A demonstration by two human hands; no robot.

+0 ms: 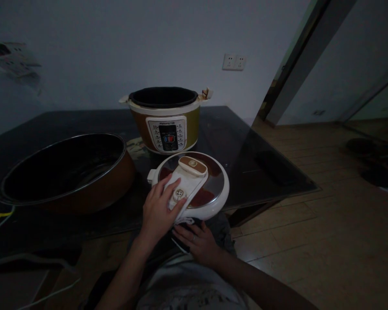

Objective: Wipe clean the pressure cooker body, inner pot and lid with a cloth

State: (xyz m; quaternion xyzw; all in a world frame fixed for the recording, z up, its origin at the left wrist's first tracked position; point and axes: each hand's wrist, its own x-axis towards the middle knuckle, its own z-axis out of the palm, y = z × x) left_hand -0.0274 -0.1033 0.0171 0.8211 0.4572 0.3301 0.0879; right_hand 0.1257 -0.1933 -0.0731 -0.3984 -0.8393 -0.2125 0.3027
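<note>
A round pressure cooker lid (218, 196), white-rimmed with a shiny reddish-brown top, lies at the near edge of the table. Its brown and white handle (193, 165) points away from me. My left hand (160, 211) rests on the lid with its fingers spread around the round steam valve (180, 193). Just below the lid's near edge is my right hand (198, 241), palm down above my lap, fingers stretched out. A small crumpled white strip (185, 221) shows between the lid and this hand; I cannot make out what it is.
Behind the lid stands an electric pressure cooker (142, 125) without its lid. A large brown pot (123, 181) sits to the left on the dark table (245, 181). Wall sockets (233, 62) are at the back, and a pale cord (35, 258) hangs at lower left.
</note>
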